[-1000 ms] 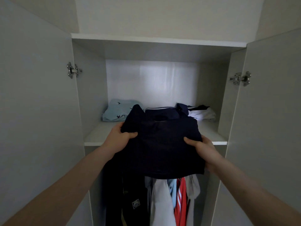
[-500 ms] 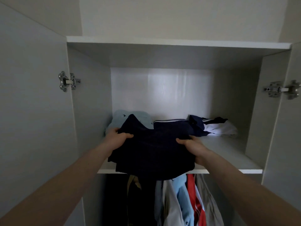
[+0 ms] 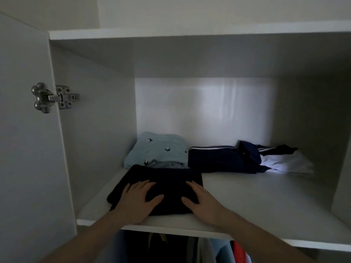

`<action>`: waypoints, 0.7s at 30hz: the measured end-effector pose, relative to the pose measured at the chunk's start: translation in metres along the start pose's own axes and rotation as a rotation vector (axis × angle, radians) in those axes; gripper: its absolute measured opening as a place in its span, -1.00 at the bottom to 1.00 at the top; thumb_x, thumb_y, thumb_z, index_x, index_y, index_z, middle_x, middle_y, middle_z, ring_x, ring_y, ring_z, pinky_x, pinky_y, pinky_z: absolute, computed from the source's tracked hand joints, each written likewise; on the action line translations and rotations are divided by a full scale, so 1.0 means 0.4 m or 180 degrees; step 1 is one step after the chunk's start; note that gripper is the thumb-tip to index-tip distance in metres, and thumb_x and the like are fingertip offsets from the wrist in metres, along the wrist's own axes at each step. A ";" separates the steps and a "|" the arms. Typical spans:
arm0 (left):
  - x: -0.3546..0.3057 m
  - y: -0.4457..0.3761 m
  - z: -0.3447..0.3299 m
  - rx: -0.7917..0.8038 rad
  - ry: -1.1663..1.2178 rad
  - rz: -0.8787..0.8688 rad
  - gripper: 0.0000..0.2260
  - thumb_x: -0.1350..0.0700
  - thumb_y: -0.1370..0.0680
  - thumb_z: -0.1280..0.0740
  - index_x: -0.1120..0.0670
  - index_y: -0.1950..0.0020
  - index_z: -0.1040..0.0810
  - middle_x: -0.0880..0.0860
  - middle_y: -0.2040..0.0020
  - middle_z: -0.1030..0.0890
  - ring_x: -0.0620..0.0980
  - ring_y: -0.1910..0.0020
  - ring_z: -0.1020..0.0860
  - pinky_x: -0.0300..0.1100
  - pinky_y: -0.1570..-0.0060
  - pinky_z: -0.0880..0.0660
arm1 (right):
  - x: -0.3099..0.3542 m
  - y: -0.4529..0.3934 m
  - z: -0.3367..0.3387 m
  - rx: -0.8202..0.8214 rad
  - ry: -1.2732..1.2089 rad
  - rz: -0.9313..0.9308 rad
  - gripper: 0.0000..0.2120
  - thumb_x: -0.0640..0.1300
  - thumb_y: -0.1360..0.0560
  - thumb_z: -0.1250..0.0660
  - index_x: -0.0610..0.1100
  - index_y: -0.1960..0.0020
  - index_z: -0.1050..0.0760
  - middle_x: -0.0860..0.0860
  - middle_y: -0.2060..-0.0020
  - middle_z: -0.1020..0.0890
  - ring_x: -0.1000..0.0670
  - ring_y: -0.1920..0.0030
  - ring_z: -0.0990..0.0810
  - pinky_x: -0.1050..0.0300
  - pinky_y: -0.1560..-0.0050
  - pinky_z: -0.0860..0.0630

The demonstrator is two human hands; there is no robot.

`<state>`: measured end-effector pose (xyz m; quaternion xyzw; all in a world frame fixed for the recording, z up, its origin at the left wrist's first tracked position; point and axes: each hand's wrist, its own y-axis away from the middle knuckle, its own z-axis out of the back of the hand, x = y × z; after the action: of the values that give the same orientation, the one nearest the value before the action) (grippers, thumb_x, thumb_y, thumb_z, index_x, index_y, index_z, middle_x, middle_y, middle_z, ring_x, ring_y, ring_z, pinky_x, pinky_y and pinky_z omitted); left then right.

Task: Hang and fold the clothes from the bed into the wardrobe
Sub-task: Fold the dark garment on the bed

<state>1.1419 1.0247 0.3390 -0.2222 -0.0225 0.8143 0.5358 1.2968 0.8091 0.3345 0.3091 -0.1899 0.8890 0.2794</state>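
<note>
Below the white wardrobe shelf (image 3: 247,202), you see only the tops of the hanging clothes (image 3: 218,249), dim and cut off by the bottom edge, so their kinds cannot be told. On that shelf, your left hand (image 3: 138,201) and right hand (image 3: 202,203) hide the near part of the folded dark navy garment (image 3: 167,183), whose weave and details are lost in shadow. At the shelf's right end, the grey wardrobe door (image 3: 341,186) is cropped by the frame, and both forearms run out at the bottom edge.
</note>
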 end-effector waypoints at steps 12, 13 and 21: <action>0.096 -0.067 -0.027 -0.0611 -0.0037 0.0587 -0.24 -0.50 -0.44 0.17 -0.19 -0.41 -0.48 -0.17 -0.47 -0.45 -0.12 -0.49 -0.33 0.03 -0.58 0.06 | 0.028 -0.131 -0.082 0.0131 0.0773 0.0101 -0.29 0.45 -0.60 0.04 0.23 -0.66 0.11 0.15 -0.66 0.03 0.01 -0.65 0.05 -0.25 -0.60 0.24; 0.095 -0.065 -0.028 -0.0651 -0.0119 0.0576 -0.24 -0.48 -0.45 0.17 -0.19 -0.44 -0.47 -0.16 -0.50 -0.41 -0.11 -0.53 -0.29 0.04 -0.58 0.13 | 0.025 -0.126 -0.080 0.0155 0.0750 0.0123 -0.29 0.45 -0.60 0.03 0.23 -0.66 0.11 0.15 -0.66 0.02 0.01 -0.65 0.05 -0.22 -0.61 0.24; 0.111 -0.072 -0.042 -0.0424 -0.0345 0.0555 -0.18 -0.40 -0.43 0.30 -0.20 -0.59 -0.27 -0.15 -0.62 -0.23 -0.08 -0.62 -0.11 0.09 -0.60 0.21 | 0.018 -0.094 -0.092 0.0371 0.1027 0.0193 -0.19 0.44 -0.59 0.02 0.14 -0.66 0.28 0.11 -0.66 0.17 0.00 -0.65 0.17 -0.11 -0.62 0.26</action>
<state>1.1589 1.0729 0.3167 -0.2140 -0.0861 0.8653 0.4450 1.2986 0.8596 0.3184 0.1722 -0.0999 0.9446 0.2609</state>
